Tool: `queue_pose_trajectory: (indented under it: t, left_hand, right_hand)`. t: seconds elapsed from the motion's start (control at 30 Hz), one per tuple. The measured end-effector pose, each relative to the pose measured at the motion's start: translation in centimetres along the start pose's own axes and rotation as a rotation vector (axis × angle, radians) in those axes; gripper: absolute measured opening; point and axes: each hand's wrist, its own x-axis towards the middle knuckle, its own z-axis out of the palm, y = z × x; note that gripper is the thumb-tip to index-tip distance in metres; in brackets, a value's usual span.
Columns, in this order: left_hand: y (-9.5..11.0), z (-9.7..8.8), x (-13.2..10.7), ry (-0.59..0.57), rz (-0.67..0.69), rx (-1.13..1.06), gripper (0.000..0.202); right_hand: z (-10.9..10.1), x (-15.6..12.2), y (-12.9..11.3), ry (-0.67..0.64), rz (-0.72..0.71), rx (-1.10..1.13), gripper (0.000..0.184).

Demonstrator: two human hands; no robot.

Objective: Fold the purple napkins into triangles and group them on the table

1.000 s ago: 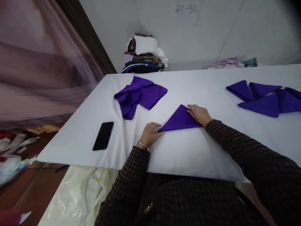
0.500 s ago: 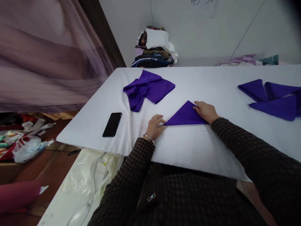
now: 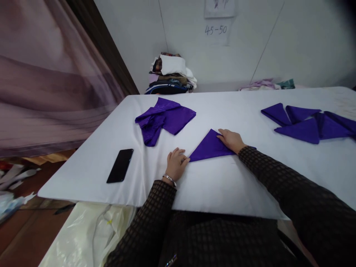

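A purple cloth folded into a triangle [image 3: 209, 147] lies on the white table [image 3: 222, 181] in front of me. My left hand [image 3: 176, 164] rests at the triangle's left corner, its fingers curled with the fingertips touching the cloth. My right hand [image 3: 230, 139] lies flat on the triangle's right part, fingers stretched toward its top point. Neither hand lifts the cloth.
A loose heap of purple cloths [image 3: 163, 118] lies at the back left. Several folded purple triangles [image 3: 304, 122] lie at the right. A black phone [image 3: 120, 170] rests near the left front edge. A stack of clothes [image 3: 170, 73] stands behind the table by the wall.
Only the camera has shifted; both hands stay on the folded triangle in nearly the same pose, with the left fingers pressed a little closer to its corner.
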Motion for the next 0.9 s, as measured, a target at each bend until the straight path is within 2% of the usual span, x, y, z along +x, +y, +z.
queue_pose_trajectory:
  t: [0.37,0.43,0.53,0.57,0.67,0.77,0.83,0.9]
  left_hand:
    - [1.1,0.6,0.0,0.105,-0.021,0.106,0.014]
    - [1.0,0.4,0.0,0.105,-0.037,0.107,0.014]
    - [1.5,-0.4,0.3,0.086,-0.077,0.085,0.003]
    - [2.0,-0.6,0.6,0.084,-0.069,0.079,0.012]
    - [4.7,-0.7,2.4,0.070,0.124,0.060,0.032]
    - [8.1,0.9,5.5,-0.019,0.390,0.075,0.035]
    - [9.7,2.6,7.5,-0.092,0.450,0.145,0.039]
    - [10.1,4.4,9.1,-0.131,0.433,0.190,0.043]
  right_hand:
    - [0.2,-0.1,0.5,0.078,0.046,0.057,0.046]
    - [0.3,0.1,0.6,0.077,0.044,0.071,0.046]
    - [0.4,0.2,0.6,0.081,0.040,0.085,0.045]
    - [0.4,0.2,0.6,0.079,0.039,0.087,0.045]
    - [0.3,0.2,0.6,0.069,0.042,0.089,0.045]
    - [0.1,0.1,0.5,0.069,0.041,0.091,0.046]
    - [0.0,0.1,0.4,0.065,0.036,0.093,0.045]
    - [-0.1,0.1,0.6,0.062,0.038,0.103,0.044]
